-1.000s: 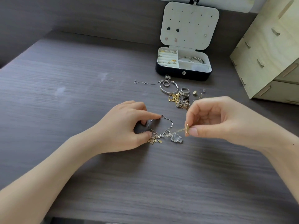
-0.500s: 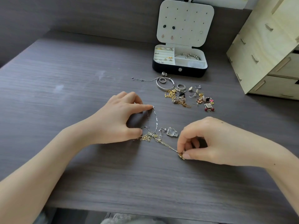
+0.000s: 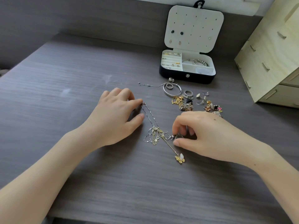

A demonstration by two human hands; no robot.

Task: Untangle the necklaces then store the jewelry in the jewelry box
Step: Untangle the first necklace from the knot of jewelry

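A silver chain [image 3: 149, 116] and a gold chain are knotted together in a tangle [image 3: 155, 135] on the grey table. My left hand [image 3: 116, 117] lies left of it, its index fingertip pressing the silver chain's clasp end onto the table, thumb apart. My right hand [image 3: 210, 135] pinches the clear pendant [image 3: 177, 136] at the tangle's right side between thumb and index finger. The gold chain runs down-right to a gold and white butterfly pendant [image 3: 180, 158], which lies free. The open black jewelry box [image 3: 187, 76] stands at the back with its white lid upright.
Between the box and my hands lies a pile of loose jewelry [image 3: 186, 102]: a silver bangle [image 3: 171, 90], rings, earrings, small charms and a thin silver chain [image 3: 145, 84]. A pale wooden drawer cabinet [image 3: 275, 62] stands at the right edge.
My right hand let go of the gold butterfly pendant, which now lies on the table, and moved up to pinch the clear pendant. My left hand drew the silver chain straight.
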